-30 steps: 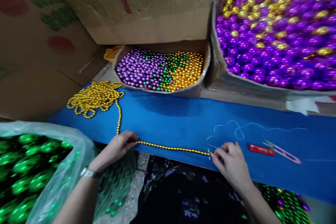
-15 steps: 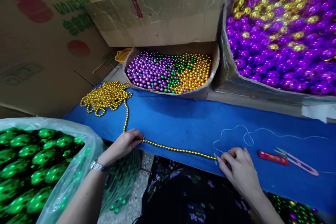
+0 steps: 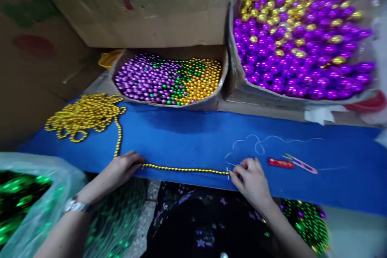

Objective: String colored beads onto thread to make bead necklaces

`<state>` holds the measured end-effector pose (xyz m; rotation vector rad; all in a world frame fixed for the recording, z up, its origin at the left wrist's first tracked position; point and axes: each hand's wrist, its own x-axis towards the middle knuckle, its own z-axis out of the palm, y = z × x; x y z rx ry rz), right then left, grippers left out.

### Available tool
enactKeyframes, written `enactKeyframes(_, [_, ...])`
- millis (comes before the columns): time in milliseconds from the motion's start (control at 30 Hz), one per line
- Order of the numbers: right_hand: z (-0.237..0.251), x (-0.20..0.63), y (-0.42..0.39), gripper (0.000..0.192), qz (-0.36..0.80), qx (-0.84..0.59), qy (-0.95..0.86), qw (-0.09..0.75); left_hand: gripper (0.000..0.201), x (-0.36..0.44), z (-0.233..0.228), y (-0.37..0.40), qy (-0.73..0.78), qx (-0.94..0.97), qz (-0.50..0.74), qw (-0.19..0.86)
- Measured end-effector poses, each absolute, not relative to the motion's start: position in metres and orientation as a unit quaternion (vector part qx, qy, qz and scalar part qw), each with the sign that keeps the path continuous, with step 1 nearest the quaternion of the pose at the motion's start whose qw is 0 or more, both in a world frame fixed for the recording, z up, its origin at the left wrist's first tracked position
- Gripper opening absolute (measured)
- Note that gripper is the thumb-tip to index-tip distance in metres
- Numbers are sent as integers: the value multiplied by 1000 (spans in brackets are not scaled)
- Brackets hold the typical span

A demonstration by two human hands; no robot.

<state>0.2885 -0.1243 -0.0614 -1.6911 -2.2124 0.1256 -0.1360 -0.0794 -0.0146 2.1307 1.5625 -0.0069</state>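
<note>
Head view: left hand [image 3: 121, 168] and right hand [image 3: 252, 179] are pinching a light, floppy gold bead strand [image 3: 184, 169], stretching it from nine to three o'clock.

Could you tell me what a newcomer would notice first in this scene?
Probably the big cardboard box of shiny purple and gold balls at upper right. Next, the thin gold bead strand stretched along the near edge of the blue table cover, held between the left hand and the right hand.

Blurred throughout. Bag of green baubles [image 3: 21, 193] cut off at left edge; bead strand [image 3: 184, 169] hidden under left hand [image 3: 121, 167]; right fingertips [image 3: 242, 166] indistinct.
</note>
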Motion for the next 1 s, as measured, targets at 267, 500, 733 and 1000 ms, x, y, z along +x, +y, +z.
enactKeyframes(267, [-52, 287, -120, 21, 39, -625, -765, 152, 32, -122, -13, -68, 557, 821, -58, 109])
enactKeyframes(500, [-43, 311, -89, 23, 2, -641, -749, 166, 29, -88, -5, -35, 510, 858, -56, 8])
enactKeyframes(733, [-35, 316, -83, 24, 10, -638, -752, 168, 29, -98, 11, -27, 533, 834, -9, 144])
enactKeyframes(1000, [-49, 285, -116, 22, 73, -621, -771, 124, 25, -134, -4, -67, 596, 754, -72, 266])
